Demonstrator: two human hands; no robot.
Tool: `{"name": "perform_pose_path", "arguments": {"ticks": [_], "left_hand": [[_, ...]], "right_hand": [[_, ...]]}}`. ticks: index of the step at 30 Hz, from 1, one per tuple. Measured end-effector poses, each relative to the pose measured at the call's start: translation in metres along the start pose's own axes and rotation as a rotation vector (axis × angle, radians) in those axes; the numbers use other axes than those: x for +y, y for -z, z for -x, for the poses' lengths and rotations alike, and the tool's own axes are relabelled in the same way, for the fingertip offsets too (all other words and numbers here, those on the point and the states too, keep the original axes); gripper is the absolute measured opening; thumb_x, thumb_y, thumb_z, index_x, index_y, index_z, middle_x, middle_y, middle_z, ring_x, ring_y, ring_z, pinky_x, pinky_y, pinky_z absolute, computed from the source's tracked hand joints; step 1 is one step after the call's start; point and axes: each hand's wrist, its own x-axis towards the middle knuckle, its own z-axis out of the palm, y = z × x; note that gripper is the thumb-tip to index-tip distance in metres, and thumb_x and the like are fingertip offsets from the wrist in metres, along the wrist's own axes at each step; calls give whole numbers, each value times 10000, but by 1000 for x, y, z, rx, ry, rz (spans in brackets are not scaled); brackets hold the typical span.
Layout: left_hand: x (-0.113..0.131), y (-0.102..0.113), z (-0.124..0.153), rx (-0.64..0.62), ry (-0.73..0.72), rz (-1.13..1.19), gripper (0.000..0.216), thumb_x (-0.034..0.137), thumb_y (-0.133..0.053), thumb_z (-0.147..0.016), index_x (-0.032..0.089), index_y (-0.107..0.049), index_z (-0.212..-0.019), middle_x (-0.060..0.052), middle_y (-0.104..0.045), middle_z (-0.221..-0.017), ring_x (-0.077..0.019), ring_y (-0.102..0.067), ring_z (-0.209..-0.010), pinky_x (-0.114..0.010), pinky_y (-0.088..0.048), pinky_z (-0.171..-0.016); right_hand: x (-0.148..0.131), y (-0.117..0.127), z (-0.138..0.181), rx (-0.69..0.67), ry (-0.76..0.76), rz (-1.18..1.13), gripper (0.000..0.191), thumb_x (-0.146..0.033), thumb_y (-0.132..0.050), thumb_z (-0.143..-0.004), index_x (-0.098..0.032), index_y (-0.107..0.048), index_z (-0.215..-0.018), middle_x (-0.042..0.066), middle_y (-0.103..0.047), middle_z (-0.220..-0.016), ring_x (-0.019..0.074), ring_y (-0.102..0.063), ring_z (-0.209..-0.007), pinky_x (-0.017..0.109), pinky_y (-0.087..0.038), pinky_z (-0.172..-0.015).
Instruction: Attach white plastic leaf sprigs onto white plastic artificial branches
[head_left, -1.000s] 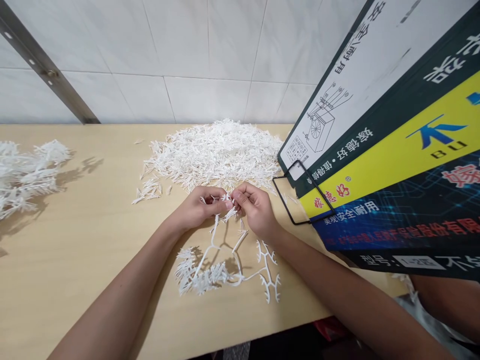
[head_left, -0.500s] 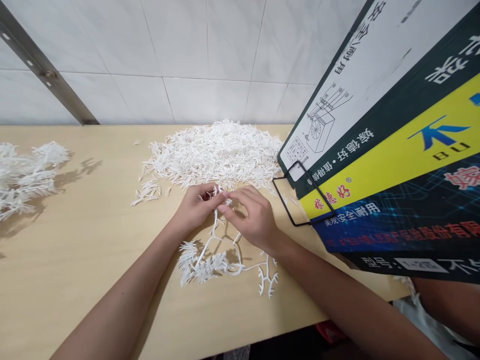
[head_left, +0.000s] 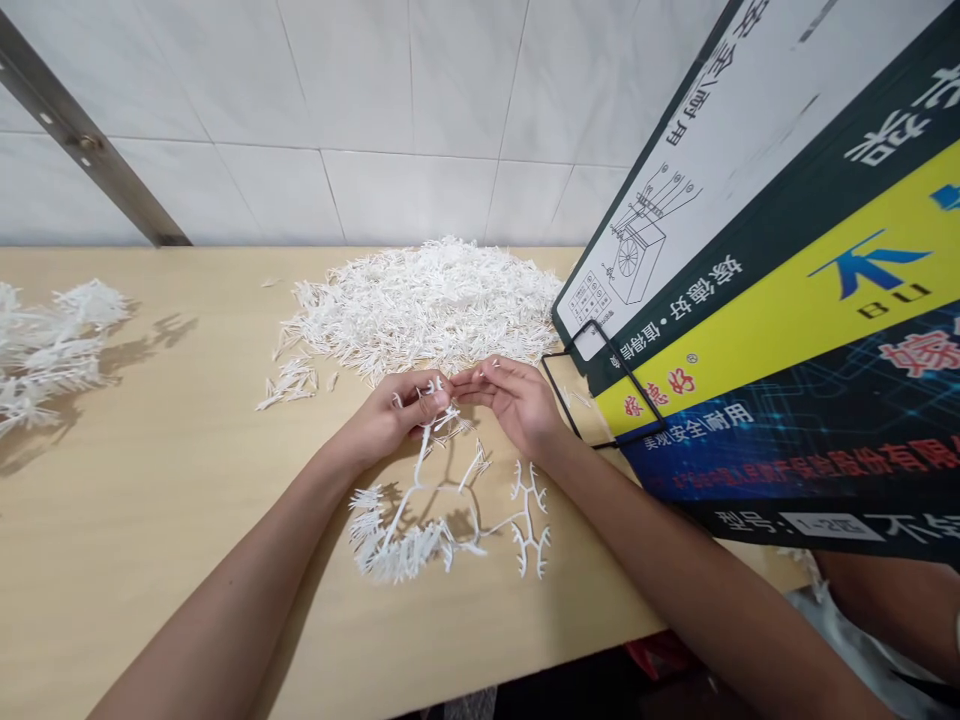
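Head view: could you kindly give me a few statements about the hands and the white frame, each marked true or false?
1. The left hand and right hand meet at the top of the white frame. True.
2. The pile of loose white pieces lies between the hands and the wall. True.
3. The frame hangs clear of the table. False: its lower end rests on the table.
4. The printed box stands on the person's left. False: it is on the right.

White plastic sprue [head_left: 397, 548], thin branching runner: top end is being held raised, lower end is lying on the table [head_left: 150, 480]. Left branches are carrying dense clusters of small spikes; right branches are lying bare.
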Motion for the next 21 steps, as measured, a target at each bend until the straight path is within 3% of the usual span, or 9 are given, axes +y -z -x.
{"name": "perform_pose_path", "arguments": {"ticks": [2, 6, 8, 10, 13, 18, 21], "left_hand": [[1, -2, -1, 29, -3, -12, 428, 544, -747, -885, 176, -582, -741, 46, -419, -598, -97, -362, -524, -260, -287, -512], [-1, -4, -4, 169, -23, -9, 424, 531, -734, -900, 173, -592, -721, 42, -423, -611, -96, -367, -532, -259, -296, -512], [-1, -4, -5, 199, -8, -1, 416, 521, -753, -883, 173, -604, -712, 44, -424, -598, -96, -365, -523, -259, -294, -508], [-1, -3, -4, 172, 13, 0, 409, 509, -792, -847, 170, -612, -703, 46, -429, -584, -95, -366, -513, -259, -289, -503], [1, 0, -3, 56, 40, 1, 409, 507, -832, -799, 165, -629, -705, 50, -420, -569, -95, -355, -512, -261, -275, -504], [0, 7, 1, -127, 33, 43, 379, 498, -811, -819, 153, -682, -730, 21, -468, -595, -112, -374, -554, -281, -271, -548], [-3, 9, 1, -112, 44, 82, 343, 463, -813, -810, 156, -683, -729, 12, -478, -608, -120, -384, -563, -289, -257, -555]], "right_hand": [[-1, -2, 2, -22, 61, 135, 164, -344, -678, -894, -202, -728, -959, 89, -786, -1095, 218, -730, -918, 368, -592, -826], [-6, -11, 15, -89, 356, 535, 369, -231, -643, -914, -264, -666, -1281, 94, -675, -1383, 252, -655, -1182, 388, -575, -913], [-7, -13, 20, -83, 499, 681, 322, -255, -686, -911, -256, -688, -1232, 100, -696, -1308, 248, -662, -1110, 373, -571, -877], [-7, -13, 21, -41, 562, 734, 183, -295, -706, -926, -242, -724, -1100, 92, -736, -1107, 226, -667, -946, 360, -559, -812], [-4, -10, 18, -32, 460, 592, 151, -368, -688, -963, -224, -708, -923, 54, -697, -854, 198, -645, -788, 347, -535, -747], [-1, -7, 12, -284, 54, 9, 345, -523, -762, -890, -212, -620, -841, -29, -532, -668, 127, -509, -556, 294, -471, -564], [-5, -5, 11, -301, 36, -7, 284, -464, -789, -875, -208, -666, -872, -23, -561, -679, 127, -524, -572, 290, -480, -573]]}}
